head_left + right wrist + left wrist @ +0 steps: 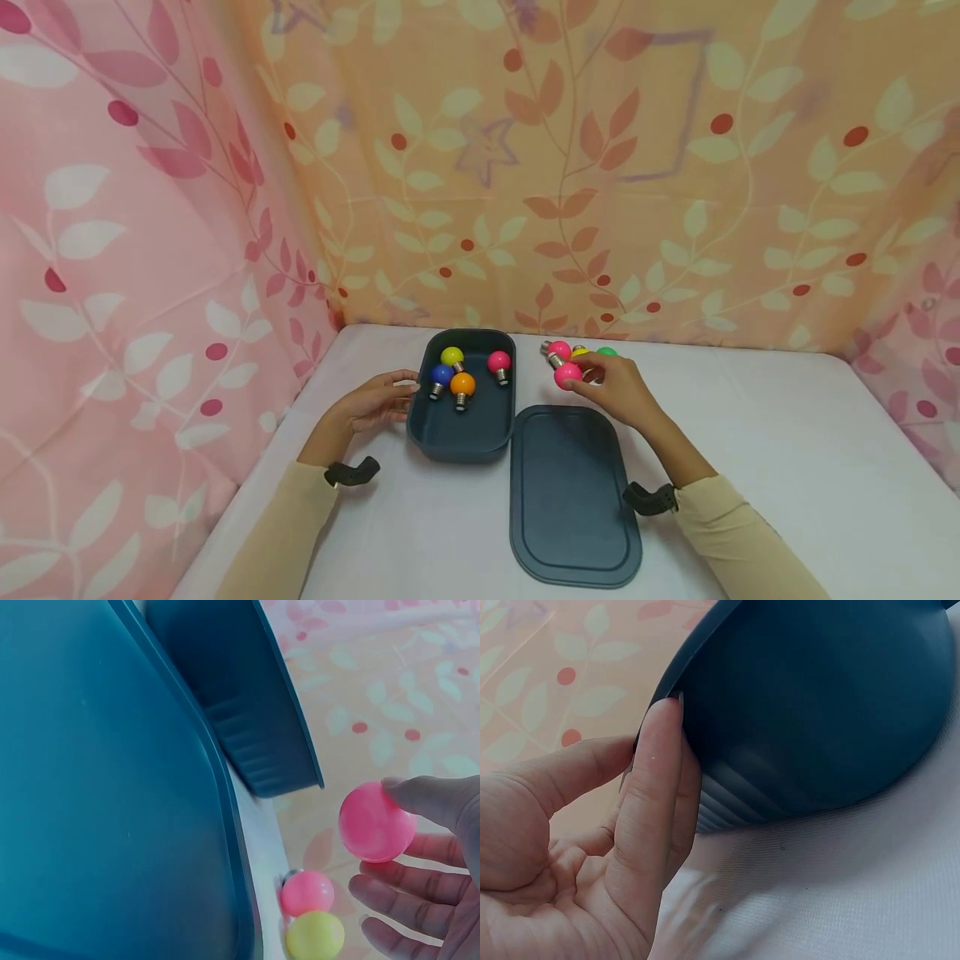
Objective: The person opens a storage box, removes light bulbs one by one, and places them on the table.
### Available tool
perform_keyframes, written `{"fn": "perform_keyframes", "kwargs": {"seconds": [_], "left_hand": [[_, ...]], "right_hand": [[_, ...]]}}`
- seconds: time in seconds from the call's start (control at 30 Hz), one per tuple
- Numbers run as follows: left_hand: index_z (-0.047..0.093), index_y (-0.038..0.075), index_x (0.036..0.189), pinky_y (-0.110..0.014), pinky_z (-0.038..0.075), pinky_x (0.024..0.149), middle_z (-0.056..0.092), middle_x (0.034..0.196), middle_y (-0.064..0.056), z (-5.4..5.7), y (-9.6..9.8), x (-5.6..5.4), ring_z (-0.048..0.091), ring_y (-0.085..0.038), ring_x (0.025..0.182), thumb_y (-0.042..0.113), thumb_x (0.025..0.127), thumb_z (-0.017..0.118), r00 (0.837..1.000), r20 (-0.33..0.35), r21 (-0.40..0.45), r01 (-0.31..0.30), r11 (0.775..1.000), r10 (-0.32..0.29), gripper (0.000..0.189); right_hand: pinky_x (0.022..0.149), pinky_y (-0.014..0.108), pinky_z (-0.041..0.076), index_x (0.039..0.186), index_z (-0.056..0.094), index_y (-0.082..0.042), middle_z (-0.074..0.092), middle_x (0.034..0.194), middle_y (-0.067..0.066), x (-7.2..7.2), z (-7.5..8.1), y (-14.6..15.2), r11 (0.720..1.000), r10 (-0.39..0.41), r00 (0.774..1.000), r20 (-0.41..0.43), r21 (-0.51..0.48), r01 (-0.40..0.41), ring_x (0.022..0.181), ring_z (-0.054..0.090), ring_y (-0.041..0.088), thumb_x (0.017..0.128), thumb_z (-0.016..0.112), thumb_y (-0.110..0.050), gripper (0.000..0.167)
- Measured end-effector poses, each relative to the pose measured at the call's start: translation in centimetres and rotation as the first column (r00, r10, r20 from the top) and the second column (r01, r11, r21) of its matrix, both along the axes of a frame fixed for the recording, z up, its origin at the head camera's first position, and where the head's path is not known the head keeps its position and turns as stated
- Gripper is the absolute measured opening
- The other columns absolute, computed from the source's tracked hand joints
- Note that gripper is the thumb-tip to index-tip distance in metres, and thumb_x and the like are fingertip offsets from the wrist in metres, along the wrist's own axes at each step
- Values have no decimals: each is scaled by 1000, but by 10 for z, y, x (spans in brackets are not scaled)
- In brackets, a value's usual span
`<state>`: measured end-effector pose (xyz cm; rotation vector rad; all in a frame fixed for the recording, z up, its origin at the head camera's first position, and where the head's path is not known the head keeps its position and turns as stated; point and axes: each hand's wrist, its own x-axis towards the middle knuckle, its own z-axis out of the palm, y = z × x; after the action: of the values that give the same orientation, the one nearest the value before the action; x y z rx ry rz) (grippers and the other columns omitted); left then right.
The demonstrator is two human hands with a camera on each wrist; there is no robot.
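Observation:
My right hand [617,388] pinches a pink light bulb [567,377] between thumb and fingers, above the table to the right of a dark blue-grey box [461,442]. The right wrist view shows the round pink bulb [376,822] at the fingertips; its metal base is hidden there. At the box's left side, my left hand [375,397] holds the rim, with thumb and fingers meeting at its edge in the left wrist view. Inside the open box lie a yellow bulb [452,356], a blue bulb [441,375], an orange bulb [462,385] and a pink-red bulb [498,363].
Beyond my right hand lie another pink bulb [558,350], a partly hidden yellow bulb [316,936] and a green bulb [607,352]. The box's flat lid [573,500] rests on the white table [780,467] at the box's right front. Patterned curtains hang behind and at both sides.

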<state>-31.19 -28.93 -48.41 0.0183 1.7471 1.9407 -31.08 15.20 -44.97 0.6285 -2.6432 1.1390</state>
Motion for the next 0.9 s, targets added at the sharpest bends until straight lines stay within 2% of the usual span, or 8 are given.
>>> {"fn": "perform_keyframes", "kwargs": {"seconds": [0.1,0.23,0.4,0.7,0.9], "left_hand": [[45,5,130,-25,61,64,61,90,-5,0,-1,1,64,-14,75,9,106,53,1000,6,5,0,1000,0,26],[46,5,130,-25,61,64,62,88,-4,0,-2,1,64,-13,74,9,106,53,1000,8,9,6,1000,-6,25],[46,5,128,-25,61,63,62,85,-3,0,-1,1,64,-12,72,8,106,52,1000,13,21,14,1000,-15,23],[46,6,128,-25,61,63,63,85,-4,2,-1,1,65,-13,72,7,106,53,1000,24,38,17,999,-18,24],[45,6,130,-26,61,64,64,84,-4,0,-1,0,66,-12,72,7,106,52,1000,18,33,16,999,-16,25]], "right_hand": [[74,36,61,120,71,-2,73,103,11,-3,-2,4,1000,7,1000,-8,-14,-7,84,69,24,82,86,-24,46],[73,33,60,122,71,-4,74,104,11,-7,-3,11,999,-4,1000,23,-38,5,84,70,23,84,86,-26,46],[73,32,60,123,71,-6,74,108,11,-11,-3,20,997,-34,997,65,-71,38,85,71,23,85,84,-30,47],[68,29,58,123,71,-5,73,108,13,-18,1,34,992,-99,988,123,-71,108,87,69,26,89,81,-31,44],[72,30,58,127,69,-5,71,115,15,-22,1,42,988,-129,978,162,-68,141,93,66,29,89,79,-41,53]]}}
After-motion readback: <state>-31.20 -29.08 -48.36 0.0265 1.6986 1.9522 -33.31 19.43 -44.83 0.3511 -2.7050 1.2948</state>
